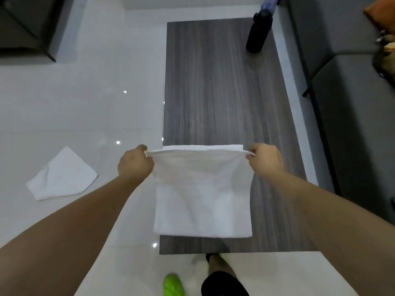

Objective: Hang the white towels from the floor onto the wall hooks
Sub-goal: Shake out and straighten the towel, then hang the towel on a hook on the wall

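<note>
Above the wooden table (pixel 213 82), both arms reach forward, left hand (pixel 134 162) and right hand (pixel 266 160) each pinching a top corner of the hanging white towel (pixel 202 195).

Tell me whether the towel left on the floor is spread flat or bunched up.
Mostly spread flat. The floor towel lies open as a rough square on the white tiles, with only slight rumpling at its left side.

A white towel (pixel 202 193) hangs flat at centre frame, stretched taut by its top corners. A second white towel (pixel 62 175) lies crumpled on the pale floor at lower left.
</note>
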The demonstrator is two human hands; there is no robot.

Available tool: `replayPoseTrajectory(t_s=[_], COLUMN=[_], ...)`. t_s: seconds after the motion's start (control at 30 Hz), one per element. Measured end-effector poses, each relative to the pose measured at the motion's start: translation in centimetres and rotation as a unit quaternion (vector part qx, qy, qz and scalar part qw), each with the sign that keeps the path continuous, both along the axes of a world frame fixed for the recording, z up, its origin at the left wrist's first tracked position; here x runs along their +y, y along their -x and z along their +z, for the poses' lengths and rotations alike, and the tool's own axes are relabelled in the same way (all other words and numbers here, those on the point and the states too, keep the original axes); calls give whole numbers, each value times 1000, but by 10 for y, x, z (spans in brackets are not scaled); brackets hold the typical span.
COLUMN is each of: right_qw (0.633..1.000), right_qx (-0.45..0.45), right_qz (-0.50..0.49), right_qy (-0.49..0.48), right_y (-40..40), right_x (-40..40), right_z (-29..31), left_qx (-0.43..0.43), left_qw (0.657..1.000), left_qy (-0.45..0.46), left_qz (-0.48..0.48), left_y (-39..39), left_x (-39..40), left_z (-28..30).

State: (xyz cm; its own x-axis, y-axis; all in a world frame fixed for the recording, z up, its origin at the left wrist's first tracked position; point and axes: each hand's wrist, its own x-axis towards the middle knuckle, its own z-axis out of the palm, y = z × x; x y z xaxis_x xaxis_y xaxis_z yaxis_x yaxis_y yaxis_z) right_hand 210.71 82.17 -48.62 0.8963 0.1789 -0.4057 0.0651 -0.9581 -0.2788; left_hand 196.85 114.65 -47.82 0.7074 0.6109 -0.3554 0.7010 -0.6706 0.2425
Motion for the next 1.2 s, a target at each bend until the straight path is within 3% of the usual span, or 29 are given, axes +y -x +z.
replayPoseTrajectory(t_s=[0.13, 0.27, 0.47, 0.53, 0.73, 0.87, 0.97, 1.2], right_qw=[999, 992, 961, 963, 976, 971, 979, 987], right_qx=[31, 111, 226, 208, 84, 36, 43, -43], right_qz=[19, 57, 158, 173, 196, 234, 199, 150], right_qy=[11, -4, -4, -3, -39, -32, -20, -21], right_y=[-9, 52, 170, 196, 224, 231, 235, 223], right_x=[12, 12, 3, -3, -17, -20, -12, 27], right_z=[-44, -91, -156, -168, -188, -188, -170, -44], left_qx=[59, 95, 176, 183, 88, 34, 19, -28], left_qw=[998, 992, 958, 949, 936, 934, 936, 963], left_qy=[28, 86, 145, 131, 59, 43, 58, 64], left_qz=[10, -23, -172, -220, -335, -354, -346, -261], left_y=[-7, 32, 110, 133, 165, 175, 177, 166], left_x=[-7, -39, -91, -99, -100, -97, -92, -45], left_z=[-43, -95, -154, -164, -182, -190, -175, -51])
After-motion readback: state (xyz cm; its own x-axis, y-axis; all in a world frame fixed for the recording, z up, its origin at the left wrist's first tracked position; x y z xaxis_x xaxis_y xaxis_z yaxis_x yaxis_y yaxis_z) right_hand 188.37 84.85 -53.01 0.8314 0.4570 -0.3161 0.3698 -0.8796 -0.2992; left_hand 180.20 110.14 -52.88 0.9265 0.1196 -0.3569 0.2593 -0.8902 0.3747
